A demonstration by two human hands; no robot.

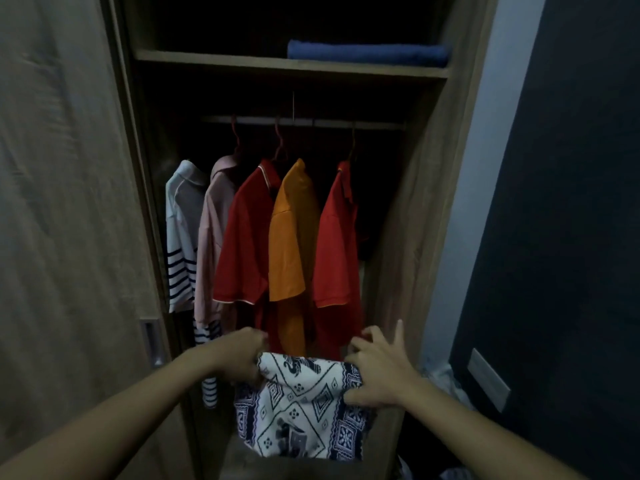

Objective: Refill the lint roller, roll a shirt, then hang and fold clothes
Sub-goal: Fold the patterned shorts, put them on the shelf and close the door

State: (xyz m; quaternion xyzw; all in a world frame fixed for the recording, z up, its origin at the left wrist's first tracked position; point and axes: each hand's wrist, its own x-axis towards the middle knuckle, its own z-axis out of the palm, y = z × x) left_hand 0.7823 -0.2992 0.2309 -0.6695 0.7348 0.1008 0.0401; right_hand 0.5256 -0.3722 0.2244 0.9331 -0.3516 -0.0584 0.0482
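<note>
patterned cloth (301,407) hanging lengthwise downward, top edge level between both hands

Open wardrobe: upper shelf and hanging rail with their loads.

A wooden shelf (242,62) spans the wardrobe near its top; a folded blue towel (367,54) lies directly on it, toward the right end, its left part bare. Below, a horizontal rail (311,122) carries five garments on hangers, from left to right: a white shirt with dark stripes (181,237), a pale pink shirt (216,223), a red polo shirt (247,237), an orange shirt (292,230) and a second red shirt (337,237). The shirts hang close together, overlapping. The wardrobe floor is too dark to make out.
</note>
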